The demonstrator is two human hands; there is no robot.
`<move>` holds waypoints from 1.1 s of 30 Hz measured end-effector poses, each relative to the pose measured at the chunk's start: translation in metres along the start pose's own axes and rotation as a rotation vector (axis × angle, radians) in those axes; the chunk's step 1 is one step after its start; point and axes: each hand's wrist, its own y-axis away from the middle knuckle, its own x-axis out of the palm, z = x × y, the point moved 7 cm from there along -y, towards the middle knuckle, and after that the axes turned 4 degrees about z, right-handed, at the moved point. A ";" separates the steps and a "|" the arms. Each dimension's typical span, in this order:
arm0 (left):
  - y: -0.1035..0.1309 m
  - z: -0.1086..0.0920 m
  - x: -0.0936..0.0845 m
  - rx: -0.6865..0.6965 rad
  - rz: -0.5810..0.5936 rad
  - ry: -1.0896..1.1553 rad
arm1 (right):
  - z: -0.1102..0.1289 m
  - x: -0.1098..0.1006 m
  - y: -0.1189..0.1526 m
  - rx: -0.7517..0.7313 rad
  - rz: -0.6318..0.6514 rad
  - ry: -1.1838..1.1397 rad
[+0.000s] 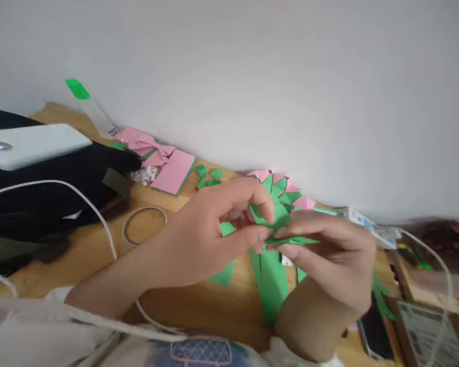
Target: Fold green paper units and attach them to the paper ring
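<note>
My left hand (218, 224) and my right hand (329, 255) meet above the table, both closed on one piece of folded green paper (281, 216). Thumb and fingers of each hand pinch it, and parts of it are hidden behind them. Beneath the hands lies a long green paper strip (273, 285) with a lengthwise crease. Another flat green piece (225, 275) shows under my left wrist. Folded green and pink paper pieces (279, 186) sit just beyond the hands, near the wall.
Pink paper sheets (176, 171), small green scraps (208, 176) and a clear tube with a green cap (77, 89) lie at the back left. A white device (34, 145) rests on black cloth (95, 173). White cables (80, 196) cross the left side. A dark phone (377, 326) lies right.
</note>
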 end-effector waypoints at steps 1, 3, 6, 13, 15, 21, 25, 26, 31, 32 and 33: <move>-0.001 -0.002 -0.001 0.016 -0.019 -0.028 | -0.001 0.000 -0.001 0.004 -0.015 -0.019; -0.004 -0.004 -0.002 0.042 -0.047 -0.071 | -0.005 0.001 -0.001 0.031 -0.039 -0.068; -0.005 -0.006 -0.003 0.070 -0.068 -0.099 | -0.013 0.004 -0.001 0.130 -0.053 -0.184; -0.006 0.000 -0.001 0.074 -0.036 -0.059 | -0.020 0.008 0.000 0.235 -0.067 -0.288; -0.006 0.004 0.000 0.042 -0.015 -0.036 | -0.021 0.008 -0.001 0.238 -0.071 -0.291; -0.009 0.012 -0.002 0.015 -0.045 0.056 | -0.022 0.009 0.000 0.231 -0.051 -0.283; -0.011 0.014 -0.002 0.018 -0.065 0.142 | -0.024 0.010 0.003 0.225 -0.038 -0.219; -0.011 0.015 -0.002 0.003 -0.077 0.150 | -0.024 0.009 0.003 0.222 -0.042 -0.196; -0.014 0.019 0.000 -0.084 -0.064 0.169 | -0.023 0.009 0.003 0.176 -0.063 -0.173; -0.015 0.018 0.002 -0.083 -0.040 0.159 | -0.022 0.010 0.003 0.161 -0.057 -0.175; -0.015 0.017 0.003 -0.075 -0.028 0.135 | -0.021 0.011 0.003 0.147 -0.051 -0.171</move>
